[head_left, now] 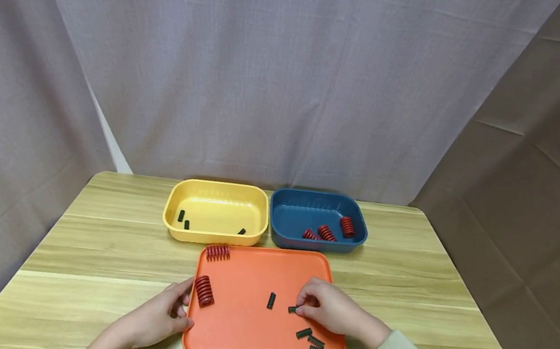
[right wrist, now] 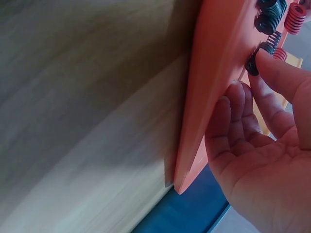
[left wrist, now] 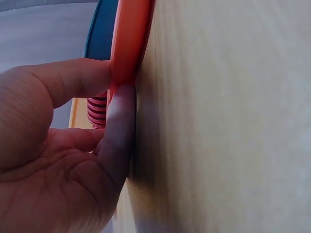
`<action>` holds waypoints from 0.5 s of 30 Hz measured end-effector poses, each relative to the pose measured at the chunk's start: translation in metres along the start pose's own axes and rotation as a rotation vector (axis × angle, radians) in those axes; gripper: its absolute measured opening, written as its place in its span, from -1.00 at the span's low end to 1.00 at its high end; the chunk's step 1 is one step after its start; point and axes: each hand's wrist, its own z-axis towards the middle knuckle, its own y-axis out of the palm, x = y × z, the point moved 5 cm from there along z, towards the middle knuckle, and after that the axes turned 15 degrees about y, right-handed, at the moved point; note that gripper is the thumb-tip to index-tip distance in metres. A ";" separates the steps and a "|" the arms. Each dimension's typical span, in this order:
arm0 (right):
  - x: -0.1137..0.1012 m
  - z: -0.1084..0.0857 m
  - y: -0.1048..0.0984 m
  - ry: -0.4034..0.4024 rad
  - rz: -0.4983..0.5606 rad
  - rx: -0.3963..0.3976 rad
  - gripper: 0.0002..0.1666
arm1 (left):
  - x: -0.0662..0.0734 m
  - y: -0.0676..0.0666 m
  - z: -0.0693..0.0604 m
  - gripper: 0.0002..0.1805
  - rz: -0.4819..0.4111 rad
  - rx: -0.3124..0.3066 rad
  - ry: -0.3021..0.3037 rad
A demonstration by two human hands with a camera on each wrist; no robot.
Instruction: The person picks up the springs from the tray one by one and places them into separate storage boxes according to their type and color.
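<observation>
Small dark spring (head_left: pixel 291 309) is pinched between thumb and forefinger of right hand (head_left: pixel 331 309), over right half of orange tray (head_left: pixel 240 337); contact with the tray cannot be told. Tray rim is gripped at its left side by left hand (head_left: pixel 155 313).

Full layout is given by head view only: one loose dark spring (head_left: pixel 271 301) just left of the pinched one, three more dark springs (head_left: pixel 315 342) clustered near the close right corner, two red springs (head_left: pixel 204 291) along the tray's left side. Behind the tray on the bench (head_left: pixel 94 257), three dark pieces (head_left: pixel 186 225) are held in yellow bin (head_left: pixel 213 238), three red coils (head_left: pixel 347 227) in blue bin (head_left: pixel 323 247).

Pinch is shown more clearly by right wrist view: spring end is exposed past the thumb, remaining fingers (right wrist: pixel 236 104) are loosely bent beside the tray edge, a detail partly hidden from above. By left wrist view, the tray's outer wall is shown with digits set against it, one low by the bench; a red coil is partly covered behind them.
</observation>
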 end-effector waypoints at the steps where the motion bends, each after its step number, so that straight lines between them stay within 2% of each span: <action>1: 0.000 0.000 0.000 0.003 -0.001 0.002 -0.90 | -0.001 0.000 0.000 -0.05 -0.001 0.000 -0.002; 10: 0.000 0.002 -0.003 0.041 0.064 0.004 -0.88 | -0.003 0.000 0.000 -0.05 -0.021 -0.005 -0.007; 15: -0.002 0.005 -0.006 0.041 0.094 0.051 -0.91 | -0.002 0.000 0.000 -0.06 -0.002 -0.018 -0.007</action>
